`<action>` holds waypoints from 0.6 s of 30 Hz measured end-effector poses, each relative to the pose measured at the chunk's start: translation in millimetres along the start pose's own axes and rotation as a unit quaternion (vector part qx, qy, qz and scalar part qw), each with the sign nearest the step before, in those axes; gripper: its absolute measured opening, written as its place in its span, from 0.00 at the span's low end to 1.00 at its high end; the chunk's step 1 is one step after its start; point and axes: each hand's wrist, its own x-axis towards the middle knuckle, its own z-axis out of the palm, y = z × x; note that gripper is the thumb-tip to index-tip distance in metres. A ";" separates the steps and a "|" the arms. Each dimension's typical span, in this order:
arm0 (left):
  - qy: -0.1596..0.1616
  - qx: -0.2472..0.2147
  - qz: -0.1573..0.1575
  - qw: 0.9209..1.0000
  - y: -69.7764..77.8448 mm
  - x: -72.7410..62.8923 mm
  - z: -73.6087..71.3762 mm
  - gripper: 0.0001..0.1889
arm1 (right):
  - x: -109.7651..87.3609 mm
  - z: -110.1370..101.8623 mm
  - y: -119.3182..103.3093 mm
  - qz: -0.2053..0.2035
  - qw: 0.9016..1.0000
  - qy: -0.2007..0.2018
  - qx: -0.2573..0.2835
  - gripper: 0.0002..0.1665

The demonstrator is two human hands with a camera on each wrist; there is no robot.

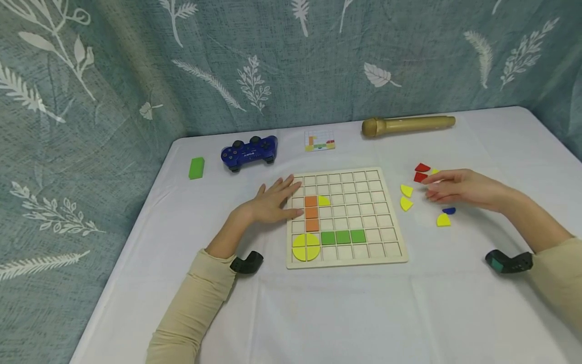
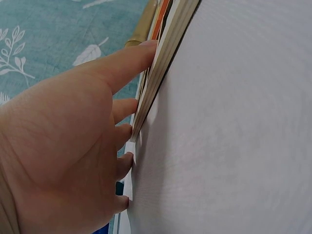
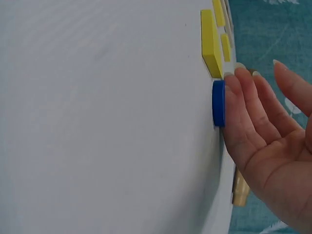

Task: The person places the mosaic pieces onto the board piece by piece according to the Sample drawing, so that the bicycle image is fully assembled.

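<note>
A white-covered table [image 1: 345,313] carries a wooden grid board [image 1: 364,202], partly filled with orange, green and yellow tiles. The left hand [image 1: 272,203] lies flat, fingers [image 2: 127,63] straight and spread, holding nothing, their tips resting on the board's left edge. The right hand [image 1: 456,188] hovers open and relaxed over loose pieces right of the board; a blue piece [image 3: 219,103] lies against its fingers [image 3: 243,105], with yellow pieces [image 1: 406,197] just beyond the fingertips and red pieces [image 1: 421,172] beside them.

As a judgement: a sweep of the right fingers could scatter the small pieces, and a push from the left fingers could shift the board and unseat tiles.

The right hand hides part of the pieces beneath it. Whether the blue piece is touched or merely adjacent is unclear.
</note>
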 end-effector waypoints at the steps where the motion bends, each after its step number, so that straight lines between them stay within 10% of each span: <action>1: 0.000 0.001 0.000 1.000 -0.1 -0.2 0.1 0.42 | -2.0 -1.0 1.4 0.002 1.000 0.005 -0.019 0.34; 18: 0.000 -0.002 0.001 1.000 -0.6 -0.7 -0.3 0.42 | -24.2 2.0 14.3 -0.083 0.981 0.037 -0.169 0.22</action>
